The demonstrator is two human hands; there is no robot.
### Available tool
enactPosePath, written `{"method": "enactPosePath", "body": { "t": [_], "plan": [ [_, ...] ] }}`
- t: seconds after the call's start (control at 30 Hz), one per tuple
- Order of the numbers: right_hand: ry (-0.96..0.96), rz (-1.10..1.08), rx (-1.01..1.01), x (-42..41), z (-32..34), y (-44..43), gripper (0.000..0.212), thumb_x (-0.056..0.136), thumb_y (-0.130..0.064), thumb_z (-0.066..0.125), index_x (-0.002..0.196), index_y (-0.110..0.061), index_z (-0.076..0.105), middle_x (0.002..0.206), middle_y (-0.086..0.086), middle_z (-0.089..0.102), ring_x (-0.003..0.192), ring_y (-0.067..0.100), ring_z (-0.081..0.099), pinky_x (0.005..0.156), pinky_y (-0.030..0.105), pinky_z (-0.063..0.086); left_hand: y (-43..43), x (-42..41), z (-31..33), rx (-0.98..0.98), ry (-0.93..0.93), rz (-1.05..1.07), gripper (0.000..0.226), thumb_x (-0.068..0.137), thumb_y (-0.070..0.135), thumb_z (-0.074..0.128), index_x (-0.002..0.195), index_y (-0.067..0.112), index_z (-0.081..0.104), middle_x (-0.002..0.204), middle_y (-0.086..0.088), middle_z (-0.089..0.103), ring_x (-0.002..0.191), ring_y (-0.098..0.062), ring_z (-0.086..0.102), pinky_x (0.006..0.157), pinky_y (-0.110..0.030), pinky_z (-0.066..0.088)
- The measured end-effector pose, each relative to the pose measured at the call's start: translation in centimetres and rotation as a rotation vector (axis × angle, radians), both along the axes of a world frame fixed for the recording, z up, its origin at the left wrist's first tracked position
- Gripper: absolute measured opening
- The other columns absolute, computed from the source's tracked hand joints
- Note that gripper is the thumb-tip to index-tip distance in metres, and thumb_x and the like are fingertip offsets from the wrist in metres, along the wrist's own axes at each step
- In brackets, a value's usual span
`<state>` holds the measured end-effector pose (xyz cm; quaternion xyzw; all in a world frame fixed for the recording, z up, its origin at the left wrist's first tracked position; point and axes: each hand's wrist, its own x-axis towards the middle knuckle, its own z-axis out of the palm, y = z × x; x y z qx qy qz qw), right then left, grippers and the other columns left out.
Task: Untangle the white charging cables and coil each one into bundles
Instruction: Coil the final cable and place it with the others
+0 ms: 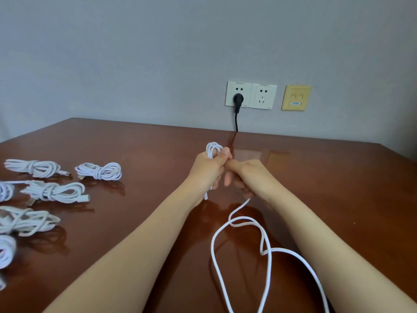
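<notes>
Centre: left hand (208, 169) clamps loops of thin white charging cable (214, 148), holding the coil together; right hand (250, 175) curls round slack trailing toward five o'clock. At nine o'clock, finished white bundles (99, 171) sit aside.

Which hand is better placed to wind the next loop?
Right. The right hand holds the loose cable trailing below it; the left hand is full, gripping the coil.
</notes>
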<state>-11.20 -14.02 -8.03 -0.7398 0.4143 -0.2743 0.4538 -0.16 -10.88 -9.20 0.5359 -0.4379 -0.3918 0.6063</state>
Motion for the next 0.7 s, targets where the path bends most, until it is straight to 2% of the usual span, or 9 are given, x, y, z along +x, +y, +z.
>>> {"method": "enactPosePath", "body": {
  "t": [0.13, 0.23, 0.33, 0.4, 0.47, 0.5, 0.6, 0.63, 0.7],
  "plan": [
    [-0.008, 0.018, 0.042, 0.0, 0.1, 0.0, 0.038, 0.091, -0.037, 0.052, 0.065, -0.011, 0.06, 0.047, -0.002, 0.036, 0.031, 0.006, 0.026, 0.036, 0.017, 0.024, -0.3, 0.7, 0.1, 0.015, -0.066, 0.121, 0.033, 0.1, 0.025, 0.042, 0.069, 0.015, 0.05, 0.04, 0.007, 0.041, 0.029, -0.006, 0.03, 0.035, -0.015, 0.023],
    [-0.056, 0.023, 0.115, -0.2, 0.1, -0.5, 0.031, 0.092, -0.031, 0.05, 0.068, -0.012, 0.058, 0.051, 0.0, 0.036, 0.034, 0.008, 0.022, 0.035, 0.015, 0.018, -0.4, 1.2, 0.2, 0.045, -0.032, 0.183, 0.035, 0.101, 0.026, 0.038, 0.07, 0.013, 0.047, 0.055, -0.001, 0.053, 0.032, -0.008, 0.048, 0.036, -0.018, 0.037],
    [-0.036, 0.09, 0.155, -0.6, -0.3, -0.8, 0.031, 0.096, -0.027, 0.046, 0.072, -0.011, 0.057, 0.051, 0.0, 0.034, 0.033, 0.006, 0.018, 0.035, 0.012, 0.013, -0.4, 1.8, 0.7, 0.026, 0.271, 0.166, 0.031, 0.102, 0.025, 0.036, 0.075, 0.011, 0.044, 0.065, -0.007, 0.065, 0.049, -0.015, 0.065, 0.053, -0.026, 0.055],
    [0.024, 0.112, 0.091, -0.7, -0.7, -1.0, 0.033, 0.096, -0.03, 0.048, 0.071, -0.012, 0.057, 0.05, -0.001, 0.033, 0.034, 0.006, 0.02, 0.035, 0.015, 0.016, -0.4, 2.2, 1.0, -0.011, 0.475, 0.125, 0.03, 0.102, 0.025, 0.035, 0.078, 0.009, 0.042, 0.057, -0.009, 0.063, 0.056, -0.02, 0.066, 0.058, -0.032, 0.057],
    [0.074, 0.101, 0.016, -0.6, -0.9, -1.1, 0.035, 0.094, -0.035, 0.051, 0.067, -0.014, 0.058, 0.047, -0.002, 0.034, 0.035, 0.008, 0.024, 0.038, 0.019, 0.02, -0.2, 2.4, 1.1, -0.016, 0.569, 0.113, 0.032, 0.102, 0.027, 0.035, 0.077, 0.009, 0.043, 0.047, -0.004, 0.052, 0.048, -0.018, 0.06, 0.053, -0.033, 0.056],
    [0.105, 0.091, -0.018, -0.5, -1.0, -1.0, 0.038, 0.093, -0.039, 0.053, 0.064, -0.015, 0.058, 0.043, -0.005, 0.036, 0.034, 0.007, 0.026, 0.04, 0.02, 0.023, -0.2, 2.4, 1.2, -0.009, 0.583, 0.107, 0.035, 0.102, 0.029, 0.034, 0.075, 0.01, 0.042, 0.042, -0.001, 0.045, 0.039, -0.013, 0.053, 0.049, -0.028, 0.054],
    [0.252, 0.057, -0.156, -0.1, -1.1, -0.6, 0.051, 0.085, -0.056, 0.054, 0.057, -0.014, 0.059, 0.035, -0.009, 0.044, 0.04, 0.007, 0.04, 0.05, 0.021, 0.035, 0.0, 2.1, 2.0, 0.04, 0.555, 0.103, 0.04, 0.103, 0.033, 0.029, 0.069, 0.015, 0.036, 0.032, 0.006, 0.028, 0.025, -0.008, 0.026, 0.036, -0.014, 0.032],
    [0.289, 0.056, -0.188, 0.1, -1.0, -0.5, 0.055, 0.083, -0.06, 0.053, 0.058, -0.011, 0.059, 0.034, -0.01, 0.047, 0.044, 0.008, 0.043, 0.053, 0.021, 0.038, 0.0, 2.1, 2.2, 0.048, 0.547, 0.108, 0.04, 0.103, 0.034, 0.029, 0.068, 0.015, 0.036, 0.032, 0.007, 0.025, 0.024, -0.007, 0.022, 0.035, -0.011, 0.024],
    [0.312, 0.058, -0.221, 0.3, -0.8, -0.2, 0.057, 0.084, -0.061, 0.053, 0.063, -0.008, 0.06, 0.034, -0.011, 0.047, 0.044, 0.008, 0.042, 0.051, 0.019, 0.037, 0.0, 2.3, 2.3, 0.039, 0.526, 0.128, 0.04, 0.103, 0.034, 0.03, 0.068, 0.015, 0.036, 0.032, 0.007, 0.024, 0.023, -0.007, 0.02, 0.034, -0.008, 0.018]
  ]
}}
